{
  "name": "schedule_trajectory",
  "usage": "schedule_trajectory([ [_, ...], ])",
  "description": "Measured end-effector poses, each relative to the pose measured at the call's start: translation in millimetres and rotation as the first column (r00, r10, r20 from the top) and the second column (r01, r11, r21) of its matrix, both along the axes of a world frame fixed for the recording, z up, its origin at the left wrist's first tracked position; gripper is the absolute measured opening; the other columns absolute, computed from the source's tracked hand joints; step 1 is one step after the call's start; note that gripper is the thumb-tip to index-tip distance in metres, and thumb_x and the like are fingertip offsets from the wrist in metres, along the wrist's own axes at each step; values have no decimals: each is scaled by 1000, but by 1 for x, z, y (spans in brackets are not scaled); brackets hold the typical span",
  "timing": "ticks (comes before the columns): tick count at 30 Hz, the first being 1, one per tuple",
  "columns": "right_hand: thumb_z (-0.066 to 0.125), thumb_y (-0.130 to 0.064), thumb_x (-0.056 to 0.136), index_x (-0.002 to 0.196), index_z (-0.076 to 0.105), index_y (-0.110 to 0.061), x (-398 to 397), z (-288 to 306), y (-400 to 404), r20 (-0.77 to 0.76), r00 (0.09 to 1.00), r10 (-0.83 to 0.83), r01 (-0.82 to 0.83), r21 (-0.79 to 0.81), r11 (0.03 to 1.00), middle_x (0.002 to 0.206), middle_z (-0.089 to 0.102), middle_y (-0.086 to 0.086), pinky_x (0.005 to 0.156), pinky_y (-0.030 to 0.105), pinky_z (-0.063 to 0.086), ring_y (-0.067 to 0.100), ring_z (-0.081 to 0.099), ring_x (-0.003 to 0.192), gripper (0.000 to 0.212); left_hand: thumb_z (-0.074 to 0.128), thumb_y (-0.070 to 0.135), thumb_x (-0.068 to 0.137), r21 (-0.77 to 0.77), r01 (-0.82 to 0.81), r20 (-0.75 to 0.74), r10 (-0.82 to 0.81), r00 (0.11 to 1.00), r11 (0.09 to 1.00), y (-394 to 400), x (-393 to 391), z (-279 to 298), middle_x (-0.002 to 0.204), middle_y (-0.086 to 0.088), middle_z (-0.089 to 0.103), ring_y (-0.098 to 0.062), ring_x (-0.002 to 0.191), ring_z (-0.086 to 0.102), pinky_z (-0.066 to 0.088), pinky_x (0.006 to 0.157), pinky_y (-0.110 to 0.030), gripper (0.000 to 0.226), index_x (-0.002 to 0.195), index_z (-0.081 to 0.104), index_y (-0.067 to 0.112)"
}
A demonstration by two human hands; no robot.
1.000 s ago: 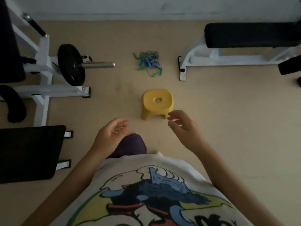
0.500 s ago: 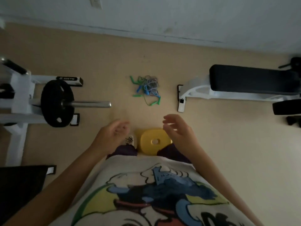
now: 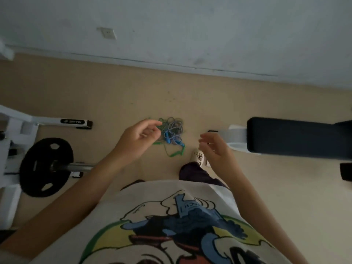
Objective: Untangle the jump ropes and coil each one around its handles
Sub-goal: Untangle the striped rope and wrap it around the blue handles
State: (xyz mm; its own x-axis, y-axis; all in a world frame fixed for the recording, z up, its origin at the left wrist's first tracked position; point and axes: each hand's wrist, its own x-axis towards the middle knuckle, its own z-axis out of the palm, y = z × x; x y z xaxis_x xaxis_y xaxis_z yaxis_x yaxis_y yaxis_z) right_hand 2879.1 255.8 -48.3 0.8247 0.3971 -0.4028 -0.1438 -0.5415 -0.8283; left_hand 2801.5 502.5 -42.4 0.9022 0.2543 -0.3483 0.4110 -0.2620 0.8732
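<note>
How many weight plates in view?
1. A black weight plate sits on a bar on the white rack at left, on the floor side of the left hand. Others may be out of frame.

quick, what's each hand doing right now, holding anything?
Left hand: open, fingers loosely curled, holding nothing, above the ropes.
Right hand: open, holding nothing.

A home gym: weight plate (image 3: 46, 167) on a barbell, padded bench (image 3: 297, 137).

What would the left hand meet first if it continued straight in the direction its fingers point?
Probably the tangled jump ropes on the floor: the left hand points its fingers right at the pile's edge. The height above the floor is unclear.
</note>
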Motion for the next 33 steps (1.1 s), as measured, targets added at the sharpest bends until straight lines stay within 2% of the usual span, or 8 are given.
schedule_trajectory([
  [5,55,-23,98,117,54,-26,114,-2,-1,-21,994,105,-104,41,994,110,62,-12,75,13,45,2,61,97,19,62,30,96,7,-88,-69,89,994,996,-24,74,1,108,10,69,-4,98,66,50,86,-21,21,107,61,49],
  [8,56,-21,98,121,55,-18,167,-12,12,-46,991,124,-123,27,992,108,62,-11,73,6,45,-5,59,91,23,59,39,89,6,-127,-108,126,986,992,-27,118,-8,109,11,69,-4,97,66,49,85,-18,23,111,63,42],
  [11,56,-21,98,123,56,-18,199,-41,25,-70,989,128,-129,-7,992,106,63,-14,71,3,42,-13,57,88,25,62,35,96,8,-128,-145,128,981,992,-17,152,-41,108,19,67,6,99,62,45,83,-8,20,116,63,39],
  [15,56,-23,97,119,55,-22,230,-127,41,-68,993,95,-99,-58,993,107,62,-13,71,3,41,-12,57,89,21,61,27,98,20,-117,-174,119,978,993,1,194,-136,107,22,65,14,97,59,42,80,-2,23,120,64,31],
  [20,56,-27,97,119,54,-25,267,-313,72,-26,992,121,-123,-109,986,108,61,-13,74,8,45,-10,58,91,22,61,26,98,93,-60,-149,73,986,994,28,237,-326,107,19,66,11,95,60,42,78,-2,24,121,66,27],
  [25,53,-32,98,120,52,-28,304,-470,106,76,973,218,-209,-107,972,112,59,-9,86,34,55,4,59,98,23,60,27,98,241,2,-80,17,997,970,63,277,-481,104,18,64,6,91,59,47,76,-9,26,123,65,24],
  [29,54,-34,97,124,53,-26,307,-513,116,208,941,266,-253,-86,964,113,59,-7,82,27,53,2,59,97,28,61,23,97,338,48,68,-75,995,940,76,286,-522,107,11,67,-4,94,62,51,82,-21,28,125,65,22],
  [33,55,-36,97,127,53,-24,294,-492,112,324,905,277,-276,-49,960,113,59,-9,79,17,49,1,59,97,33,61,32,97,408,107,141,-179,974,907,77,271,-519,111,13,65,-1,97,61,50,87,-24,31,128,62,25],
])
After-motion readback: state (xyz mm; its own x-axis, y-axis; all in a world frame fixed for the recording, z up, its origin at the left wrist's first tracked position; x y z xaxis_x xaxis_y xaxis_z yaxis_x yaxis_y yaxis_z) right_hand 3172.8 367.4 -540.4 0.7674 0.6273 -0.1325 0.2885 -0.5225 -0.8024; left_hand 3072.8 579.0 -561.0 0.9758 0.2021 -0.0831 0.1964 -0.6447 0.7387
